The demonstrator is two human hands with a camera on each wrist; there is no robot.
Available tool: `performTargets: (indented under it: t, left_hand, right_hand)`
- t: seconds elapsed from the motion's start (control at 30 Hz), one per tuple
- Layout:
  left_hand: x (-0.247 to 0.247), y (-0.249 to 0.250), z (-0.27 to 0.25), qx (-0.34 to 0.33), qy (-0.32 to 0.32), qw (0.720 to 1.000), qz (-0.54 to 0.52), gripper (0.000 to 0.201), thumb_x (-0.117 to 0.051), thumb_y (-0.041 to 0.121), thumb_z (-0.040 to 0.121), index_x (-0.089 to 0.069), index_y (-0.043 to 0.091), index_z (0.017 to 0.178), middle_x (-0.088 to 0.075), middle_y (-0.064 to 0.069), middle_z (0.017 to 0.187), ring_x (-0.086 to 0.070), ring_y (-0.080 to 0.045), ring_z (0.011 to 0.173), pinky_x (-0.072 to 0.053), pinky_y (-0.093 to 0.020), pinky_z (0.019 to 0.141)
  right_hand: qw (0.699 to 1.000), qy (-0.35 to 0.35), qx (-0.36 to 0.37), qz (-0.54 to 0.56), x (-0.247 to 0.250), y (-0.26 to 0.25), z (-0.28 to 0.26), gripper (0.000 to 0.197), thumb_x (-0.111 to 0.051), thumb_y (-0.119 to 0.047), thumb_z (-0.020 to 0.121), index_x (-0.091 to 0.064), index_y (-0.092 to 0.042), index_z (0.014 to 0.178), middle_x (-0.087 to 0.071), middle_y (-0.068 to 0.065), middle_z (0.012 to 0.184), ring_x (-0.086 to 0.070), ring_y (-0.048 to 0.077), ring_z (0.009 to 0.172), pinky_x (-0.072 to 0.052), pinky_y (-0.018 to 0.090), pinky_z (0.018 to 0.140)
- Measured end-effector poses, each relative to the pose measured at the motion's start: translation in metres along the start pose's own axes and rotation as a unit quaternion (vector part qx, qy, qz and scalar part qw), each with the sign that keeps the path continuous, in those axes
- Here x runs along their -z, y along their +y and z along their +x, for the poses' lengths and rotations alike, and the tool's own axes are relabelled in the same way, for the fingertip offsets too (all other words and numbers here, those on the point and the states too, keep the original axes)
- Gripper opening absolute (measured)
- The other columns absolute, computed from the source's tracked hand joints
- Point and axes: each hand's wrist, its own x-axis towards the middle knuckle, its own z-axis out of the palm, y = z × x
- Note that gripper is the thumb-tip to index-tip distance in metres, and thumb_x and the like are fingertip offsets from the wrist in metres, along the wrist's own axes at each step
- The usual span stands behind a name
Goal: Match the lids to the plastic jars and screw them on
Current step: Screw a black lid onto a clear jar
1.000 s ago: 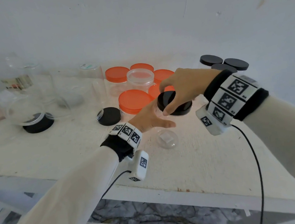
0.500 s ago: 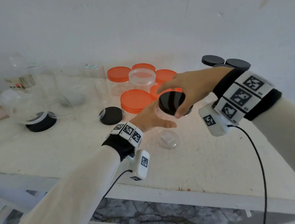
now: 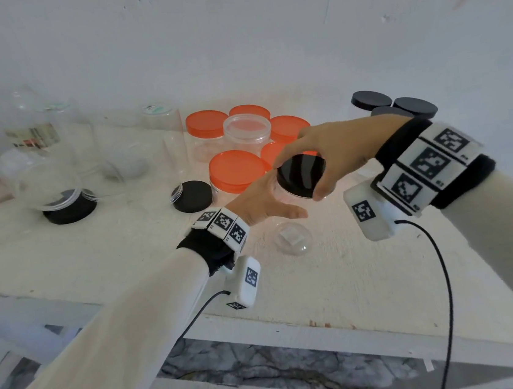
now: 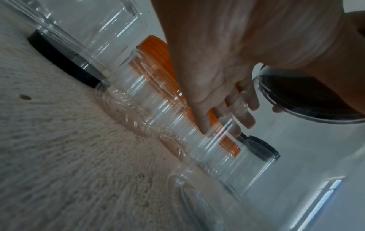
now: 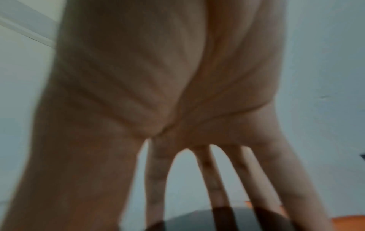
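Hands (image 3: 333, 153) gripping clear jar (image 3: 284, 196), black lid (image 3: 301, 175)

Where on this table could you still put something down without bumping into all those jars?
The near strip of the table, in front of the small clear lid, is bare. So is the near-left stretch before the black lid. The back is crowded: orange-lidded jars, clear jars, black-lidded jars.

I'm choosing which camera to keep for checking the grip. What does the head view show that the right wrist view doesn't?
Head only: the left hand holding the clear jar, the orange-lidded jars, and spare black lids on the table.
Right wrist only: the palm side of the right hand, blurred.
Both: its fingers gripping the black lid.
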Motion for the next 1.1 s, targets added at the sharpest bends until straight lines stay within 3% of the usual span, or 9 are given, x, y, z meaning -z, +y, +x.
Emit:
performTargets:
  t: [0.17,0.33,0.4,0.53,0.7,0.8,0.93,1.03,1.1]
  left_hand:
    - [-0.001,-0.002,-0.002,0.010,0.005,1.000,0.000,0.084,-0.081,0.040,0.053,-0.037,0.041,0.125,-0.050,0.023,0.121,-0.044,0.004,0.118,-0.034,-0.022,0.100]
    - [0.000,-0.003,-0.001,0.006,0.003,1.000,-0.016,0.087,-0.080,0.039,0.052,-0.038,0.035,0.128,-0.051,0.018,0.125,-0.043,0.008,0.119,-0.035,-0.016,0.101]
    - [0.000,-0.005,0.000,0.005,-0.001,1.000,-0.015,0.086,-0.083,0.032,0.056,-0.038,0.031,0.130,-0.051,0.019,0.125,-0.044,0.012,0.117,-0.035,-0.011,0.099]
    - [0.000,-0.006,0.001,0.003,0.005,1.000,-0.006,0.079,-0.082,0.013,0.068,-0.035,0.033,0.128,-0.049,0.022,0.122,-0.042,0.017,0.112,-0.034,-0.009,0.092]
    - [-0.001,-0.001,-0.001,0.006,0.006,1.000,-0.008,0.087,-0.080,0.042,0.052,-0.038,0.036,0.129,-0.051,0.015,0.128,-0.043,0.002,0.122,-0.034,-0.022,0.103]
    - [-0.002,-0.002,0.000,-0.001,0.002,1.000,-0.009,0.091,-0.079,0.044,0.051,-0.039,0.031,0.131,-0.050,0.009,0.131,-0.042,-0.006,0.126,-0.032,-0.030,0.107]
    - [0.000,0.000,-0.001,0.001,-0.008,1.000,-0.011,0.091,-0.079,0.043,0.050,-0.037,0.033,0.130,-0.050,0.014,0.128,-0.043,-0.002,0.123,-0.033,-0.020,0.101]
    - [0.002,0.001,-0.001,0.010,-0.018,1.000,-0.011,0.085,-0.079,0.042,0.051,-0.038,0.037,0.126,-0.050,0.018,0.126,-0.044,0.007,0.119,-0.034,-0.013,0.098]
    - [0.002,0.002,-0.001,0.008,-0.023,1.000,-0.009,0.084,-0.078,0.042,0.052,-0.038,0.038,0.125,-0.050,0.019,0.124,-0.043,0.012,0.116,-0.035,-0.010,0.096]
  right_hand:
    - [0.993,0.110,-0.028,0.014,-0.011,-0.003,0.006,0.057,-0.067,-0.061,0.070,-0.052,-0.033,0.117,-0.054,-0.010,0.090,-0.053,0.007,0.077,-0.043,0.023,0.062]
    - [1.000,0.005,-0.014,-0.025,-0.003,-0.003,0.001,0.075,-0.071,-0.049,0.075,-0.031,-0.043,0.138,-0.040,-0.017,0.102,-0.040,0.012,0.105,-0.037,0.029,0.087]
    - [1.000,0.017,-0.007,0.009,-0.005,-0.001,0.001,0.072,-0.076,-0.041,0.071,-0.039,-0.043,0.133,-0.042,-0.021,0.099,-0.043,0.011,0.104,-0.038,0.027,0.084]
    - [0.993,0.112,-0.035,0.020,-0.015,-0.002,0.007,0.063,-0.068,-0.063,0.067,-0.051,-0.033,0.121,-0.054,-0.009,0.096,-0.058,0.017,0.087,-0.050,0.029,0.070]
    - [1.000,0.031,-0.003,0.000,-0.006,0.000,-0.001,0.071,-0.072,-0.047,0.074,-0.037,-0.041,0.135,-0.041,-0.014,0.109,-0.041,0.012,0.104,-0.036,0.028,0.086]
    - [0.998,0.055,0.006,0.028,-0.007,0.002,0.002,0.067,-0.077,-0.042,0.069,-0.045,-0.042,0.128,-0.045,-0.018,0.102,-0.044,0.011,0.102,-0.036,0.026,0.081]
    - [0.993,0.115,0.002,0.013,-0.011,0.003,0.007,0.067,-0.073,-0.060,0.064,-0.049,-0.040,0.124,-0.050,-0.017,0.103,-0.048,0.010,0.095,-0.040,0.026,0.078]
    - [0.996,0.084,0.019,-0.012,-0.011,0.006,0.004,0.073,-0.070,-0.055,0.071,-0.039,-0.041,0.136,-0.039,-0.019,0.113,-0.038,0.007,0.109,-0.033,0.026,0.091]
    - [0.996,0.078,0.033,0.008,-0.013,0.007,0.002,0.069,-0.072,-0.050,0.073,-0.041,-0.041,0.134,-0.040,-0.022,0.106,-0.038,0.008,0.111,-0.033,0.023,0.088]
